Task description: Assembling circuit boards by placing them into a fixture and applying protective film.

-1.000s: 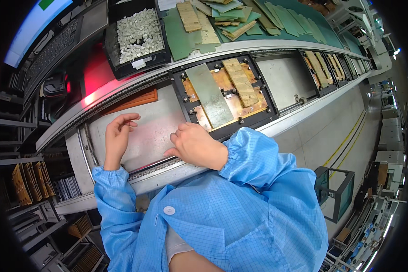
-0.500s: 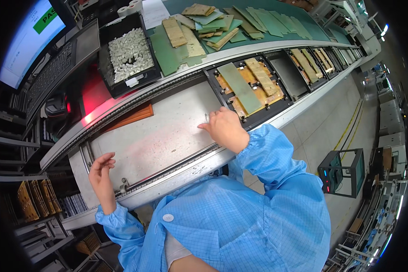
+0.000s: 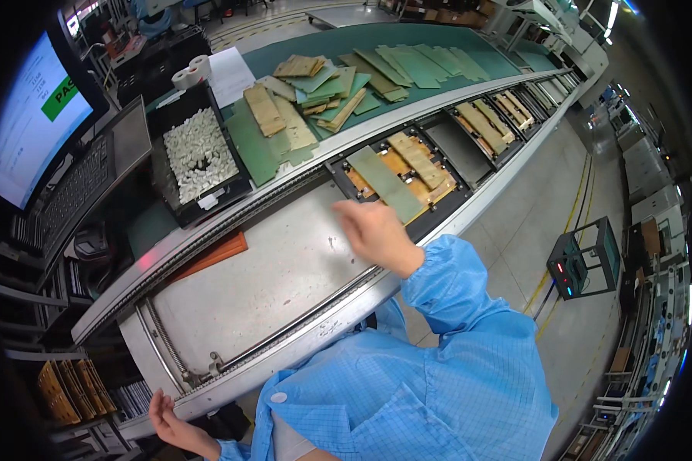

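My right hand (image 3: 380, 238) is over the metal bed of the conveyor (image 3: 261, 276), just left of a black fixture (image 3: 457, 201). Its fingers are a little blurred and loosely bent, thumb apart, with nothing visible in them. In the fixture are orange circuit boards, with a green strip (image 3: 384, 184) and a tan strip (image 3: 421, 160) laid across them. Low at the left, my left hand (image 3: 175, 427) is beside the conveyor's near end, fingers loosely spread and holding nothing.
A black bin of small white pieces (image 3: 200, 154) stands beyond the rail, near a keyboard (image 3: 81, 180) and monitor (image 3: 42, 115). Green and tan boards (image 3: 338, 88) are heaped on the green table. More loaded fixtures (image 3: 484, 127) line the conveyor. An orange piece (image 3: 211, 257) lies along the far rail.
My left hand has drawn down and back from the conveyor's end. My right hand remains near the fixture. The view has shifted, showing more of the far room, and the red glow has shrunk.
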Available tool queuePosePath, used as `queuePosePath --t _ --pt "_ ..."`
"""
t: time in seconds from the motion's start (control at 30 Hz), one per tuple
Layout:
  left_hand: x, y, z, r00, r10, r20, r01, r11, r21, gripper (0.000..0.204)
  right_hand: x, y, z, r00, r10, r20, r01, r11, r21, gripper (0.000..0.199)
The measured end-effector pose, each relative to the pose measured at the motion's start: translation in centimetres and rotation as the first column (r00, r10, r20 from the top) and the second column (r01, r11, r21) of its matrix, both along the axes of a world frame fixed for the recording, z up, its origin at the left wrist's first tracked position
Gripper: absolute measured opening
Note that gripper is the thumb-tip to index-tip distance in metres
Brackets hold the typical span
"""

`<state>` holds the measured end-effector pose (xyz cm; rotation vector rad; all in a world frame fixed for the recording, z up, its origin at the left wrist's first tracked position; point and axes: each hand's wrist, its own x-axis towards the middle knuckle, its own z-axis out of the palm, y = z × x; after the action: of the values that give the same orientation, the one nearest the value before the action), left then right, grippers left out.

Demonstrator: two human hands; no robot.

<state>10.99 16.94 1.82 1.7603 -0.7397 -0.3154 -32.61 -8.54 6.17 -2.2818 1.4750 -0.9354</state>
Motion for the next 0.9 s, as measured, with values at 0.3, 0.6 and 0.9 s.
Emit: queuePosePath --t 0.3,0.6,0.9 --pt "-10.6 2.7 7.3 0.789 0.524 0.322 -0.438 0.846 -0.304 0.031 16.6 2.8 -1.7 0.589 0.799 0.119 -0.798 0.598 -0.069 0.055" --pt "-27.1 31.3 11.7 -0.426 0.318 0.847 -0.792 -0.583 -0.179 0.057 19.8 0.1 -11.7 0.578 0.758 0.303 -0.814 0.514 0.27 0.034" --pt "-26.3 40.1 5.1 -0.356 0.894 -0.271 -0.865 -0.425 -0.267 0.094 19.4 0.2 -12.1 0.523 0.796 0.305 -0.83 0.396 0.393 0.03"
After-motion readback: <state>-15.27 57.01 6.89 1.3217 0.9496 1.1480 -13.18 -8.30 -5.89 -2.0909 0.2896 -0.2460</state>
